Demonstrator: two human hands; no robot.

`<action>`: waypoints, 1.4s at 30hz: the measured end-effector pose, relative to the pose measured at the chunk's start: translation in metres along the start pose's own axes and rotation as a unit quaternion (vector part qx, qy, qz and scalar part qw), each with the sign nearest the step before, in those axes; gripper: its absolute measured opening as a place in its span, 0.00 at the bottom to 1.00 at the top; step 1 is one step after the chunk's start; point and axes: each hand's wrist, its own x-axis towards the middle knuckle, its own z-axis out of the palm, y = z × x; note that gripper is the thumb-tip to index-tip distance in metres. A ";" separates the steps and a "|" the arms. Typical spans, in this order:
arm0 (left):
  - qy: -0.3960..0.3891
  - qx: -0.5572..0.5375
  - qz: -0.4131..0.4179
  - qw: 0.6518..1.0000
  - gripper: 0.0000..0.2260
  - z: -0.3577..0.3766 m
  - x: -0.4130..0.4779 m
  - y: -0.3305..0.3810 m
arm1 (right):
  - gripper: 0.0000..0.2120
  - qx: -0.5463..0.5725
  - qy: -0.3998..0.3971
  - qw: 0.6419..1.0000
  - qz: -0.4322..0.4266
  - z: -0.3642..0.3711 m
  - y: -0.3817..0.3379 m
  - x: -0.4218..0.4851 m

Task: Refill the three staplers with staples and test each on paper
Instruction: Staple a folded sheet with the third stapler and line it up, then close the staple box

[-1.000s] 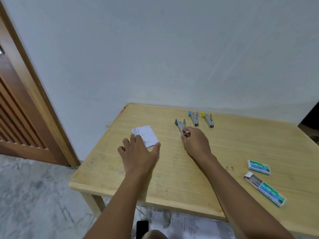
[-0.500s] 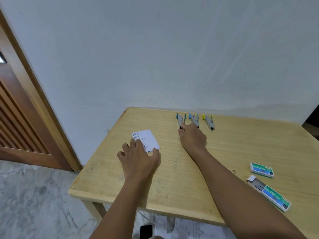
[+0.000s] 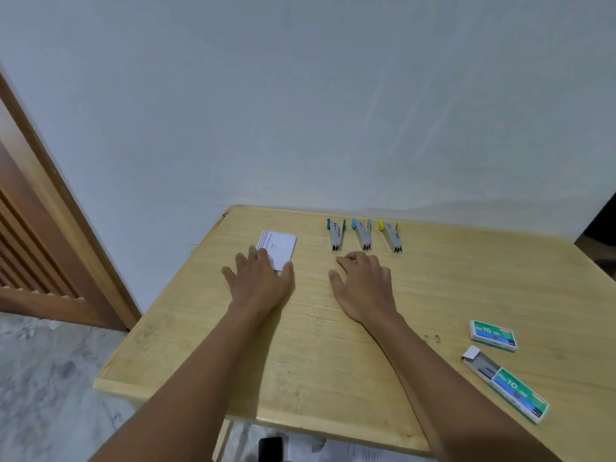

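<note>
Three small metal staplers lie side by side near the far edge of the wooden table point(image 3: 333, 345): a green-tipped stapler point(image 3: 335, 234), a blue-tipped stapler point(image 3: 362, 233) and a yellow-tipped stapler point(image 3: 392, 235). My right hand point(image 3: 363, 288) rests flat on the table just below them, holding nothing, apart from all three. My left hand point(image 3: 258, 278) lies flat with its fingertips on the near edge of a folded white paper point(image 3: 278, 246). At the right lie a closed staple box point(image 3: 492, 335) and an opened staple box point(image 3: 506, 383) with its tray slid out.
A white wall stands right behind the table. A wooden door point(image 3: 36, 228) is at the left over a marble floor. Loose staples point(image 3: 432, 338) lie near the boxes. Papers and a dark phone point(image 3: 271, 448) lie under the table's front edge.
My right hand set the green-tipped stapler down in line with the other two, let go and drew back toward me. My left hand stayed on the paper.
</note>
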 end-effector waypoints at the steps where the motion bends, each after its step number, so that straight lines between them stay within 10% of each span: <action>1: -0.009 -0.003 0.001 1.000 0.29 0.001 0.011 0.002 | 0.23 -0.001 0.002 1.000 0.001 0.001 -0.001 0.001; 16: -0.020 -0.034 -0.030 0.999 0.40 -0.002 0.044 0.032 | 0.22 0.046 0.018 0.999 0.009 0.004 0.002 0.004; 32: -0.029 -0.102 0.066 0.992 0.22 -0.024 -0.106 0.046 | 0.11 0.177 0.050 0.983 -0.003 -0.100 0.043 -0.144; 36: -0.026 -0.177 0.161 0.971 0.19 -0.004 -0.143 0.083 | 0.21 0.086 0.109 0.984 0.110 -0.113 0.093 -0.186; 42: -0.044 -0.185 0.207 0.960 0.17 0.016 -0.190 0.141 | 0.25 0.049 -0.009 0.975 0.215 -0.113 0.137 -0.199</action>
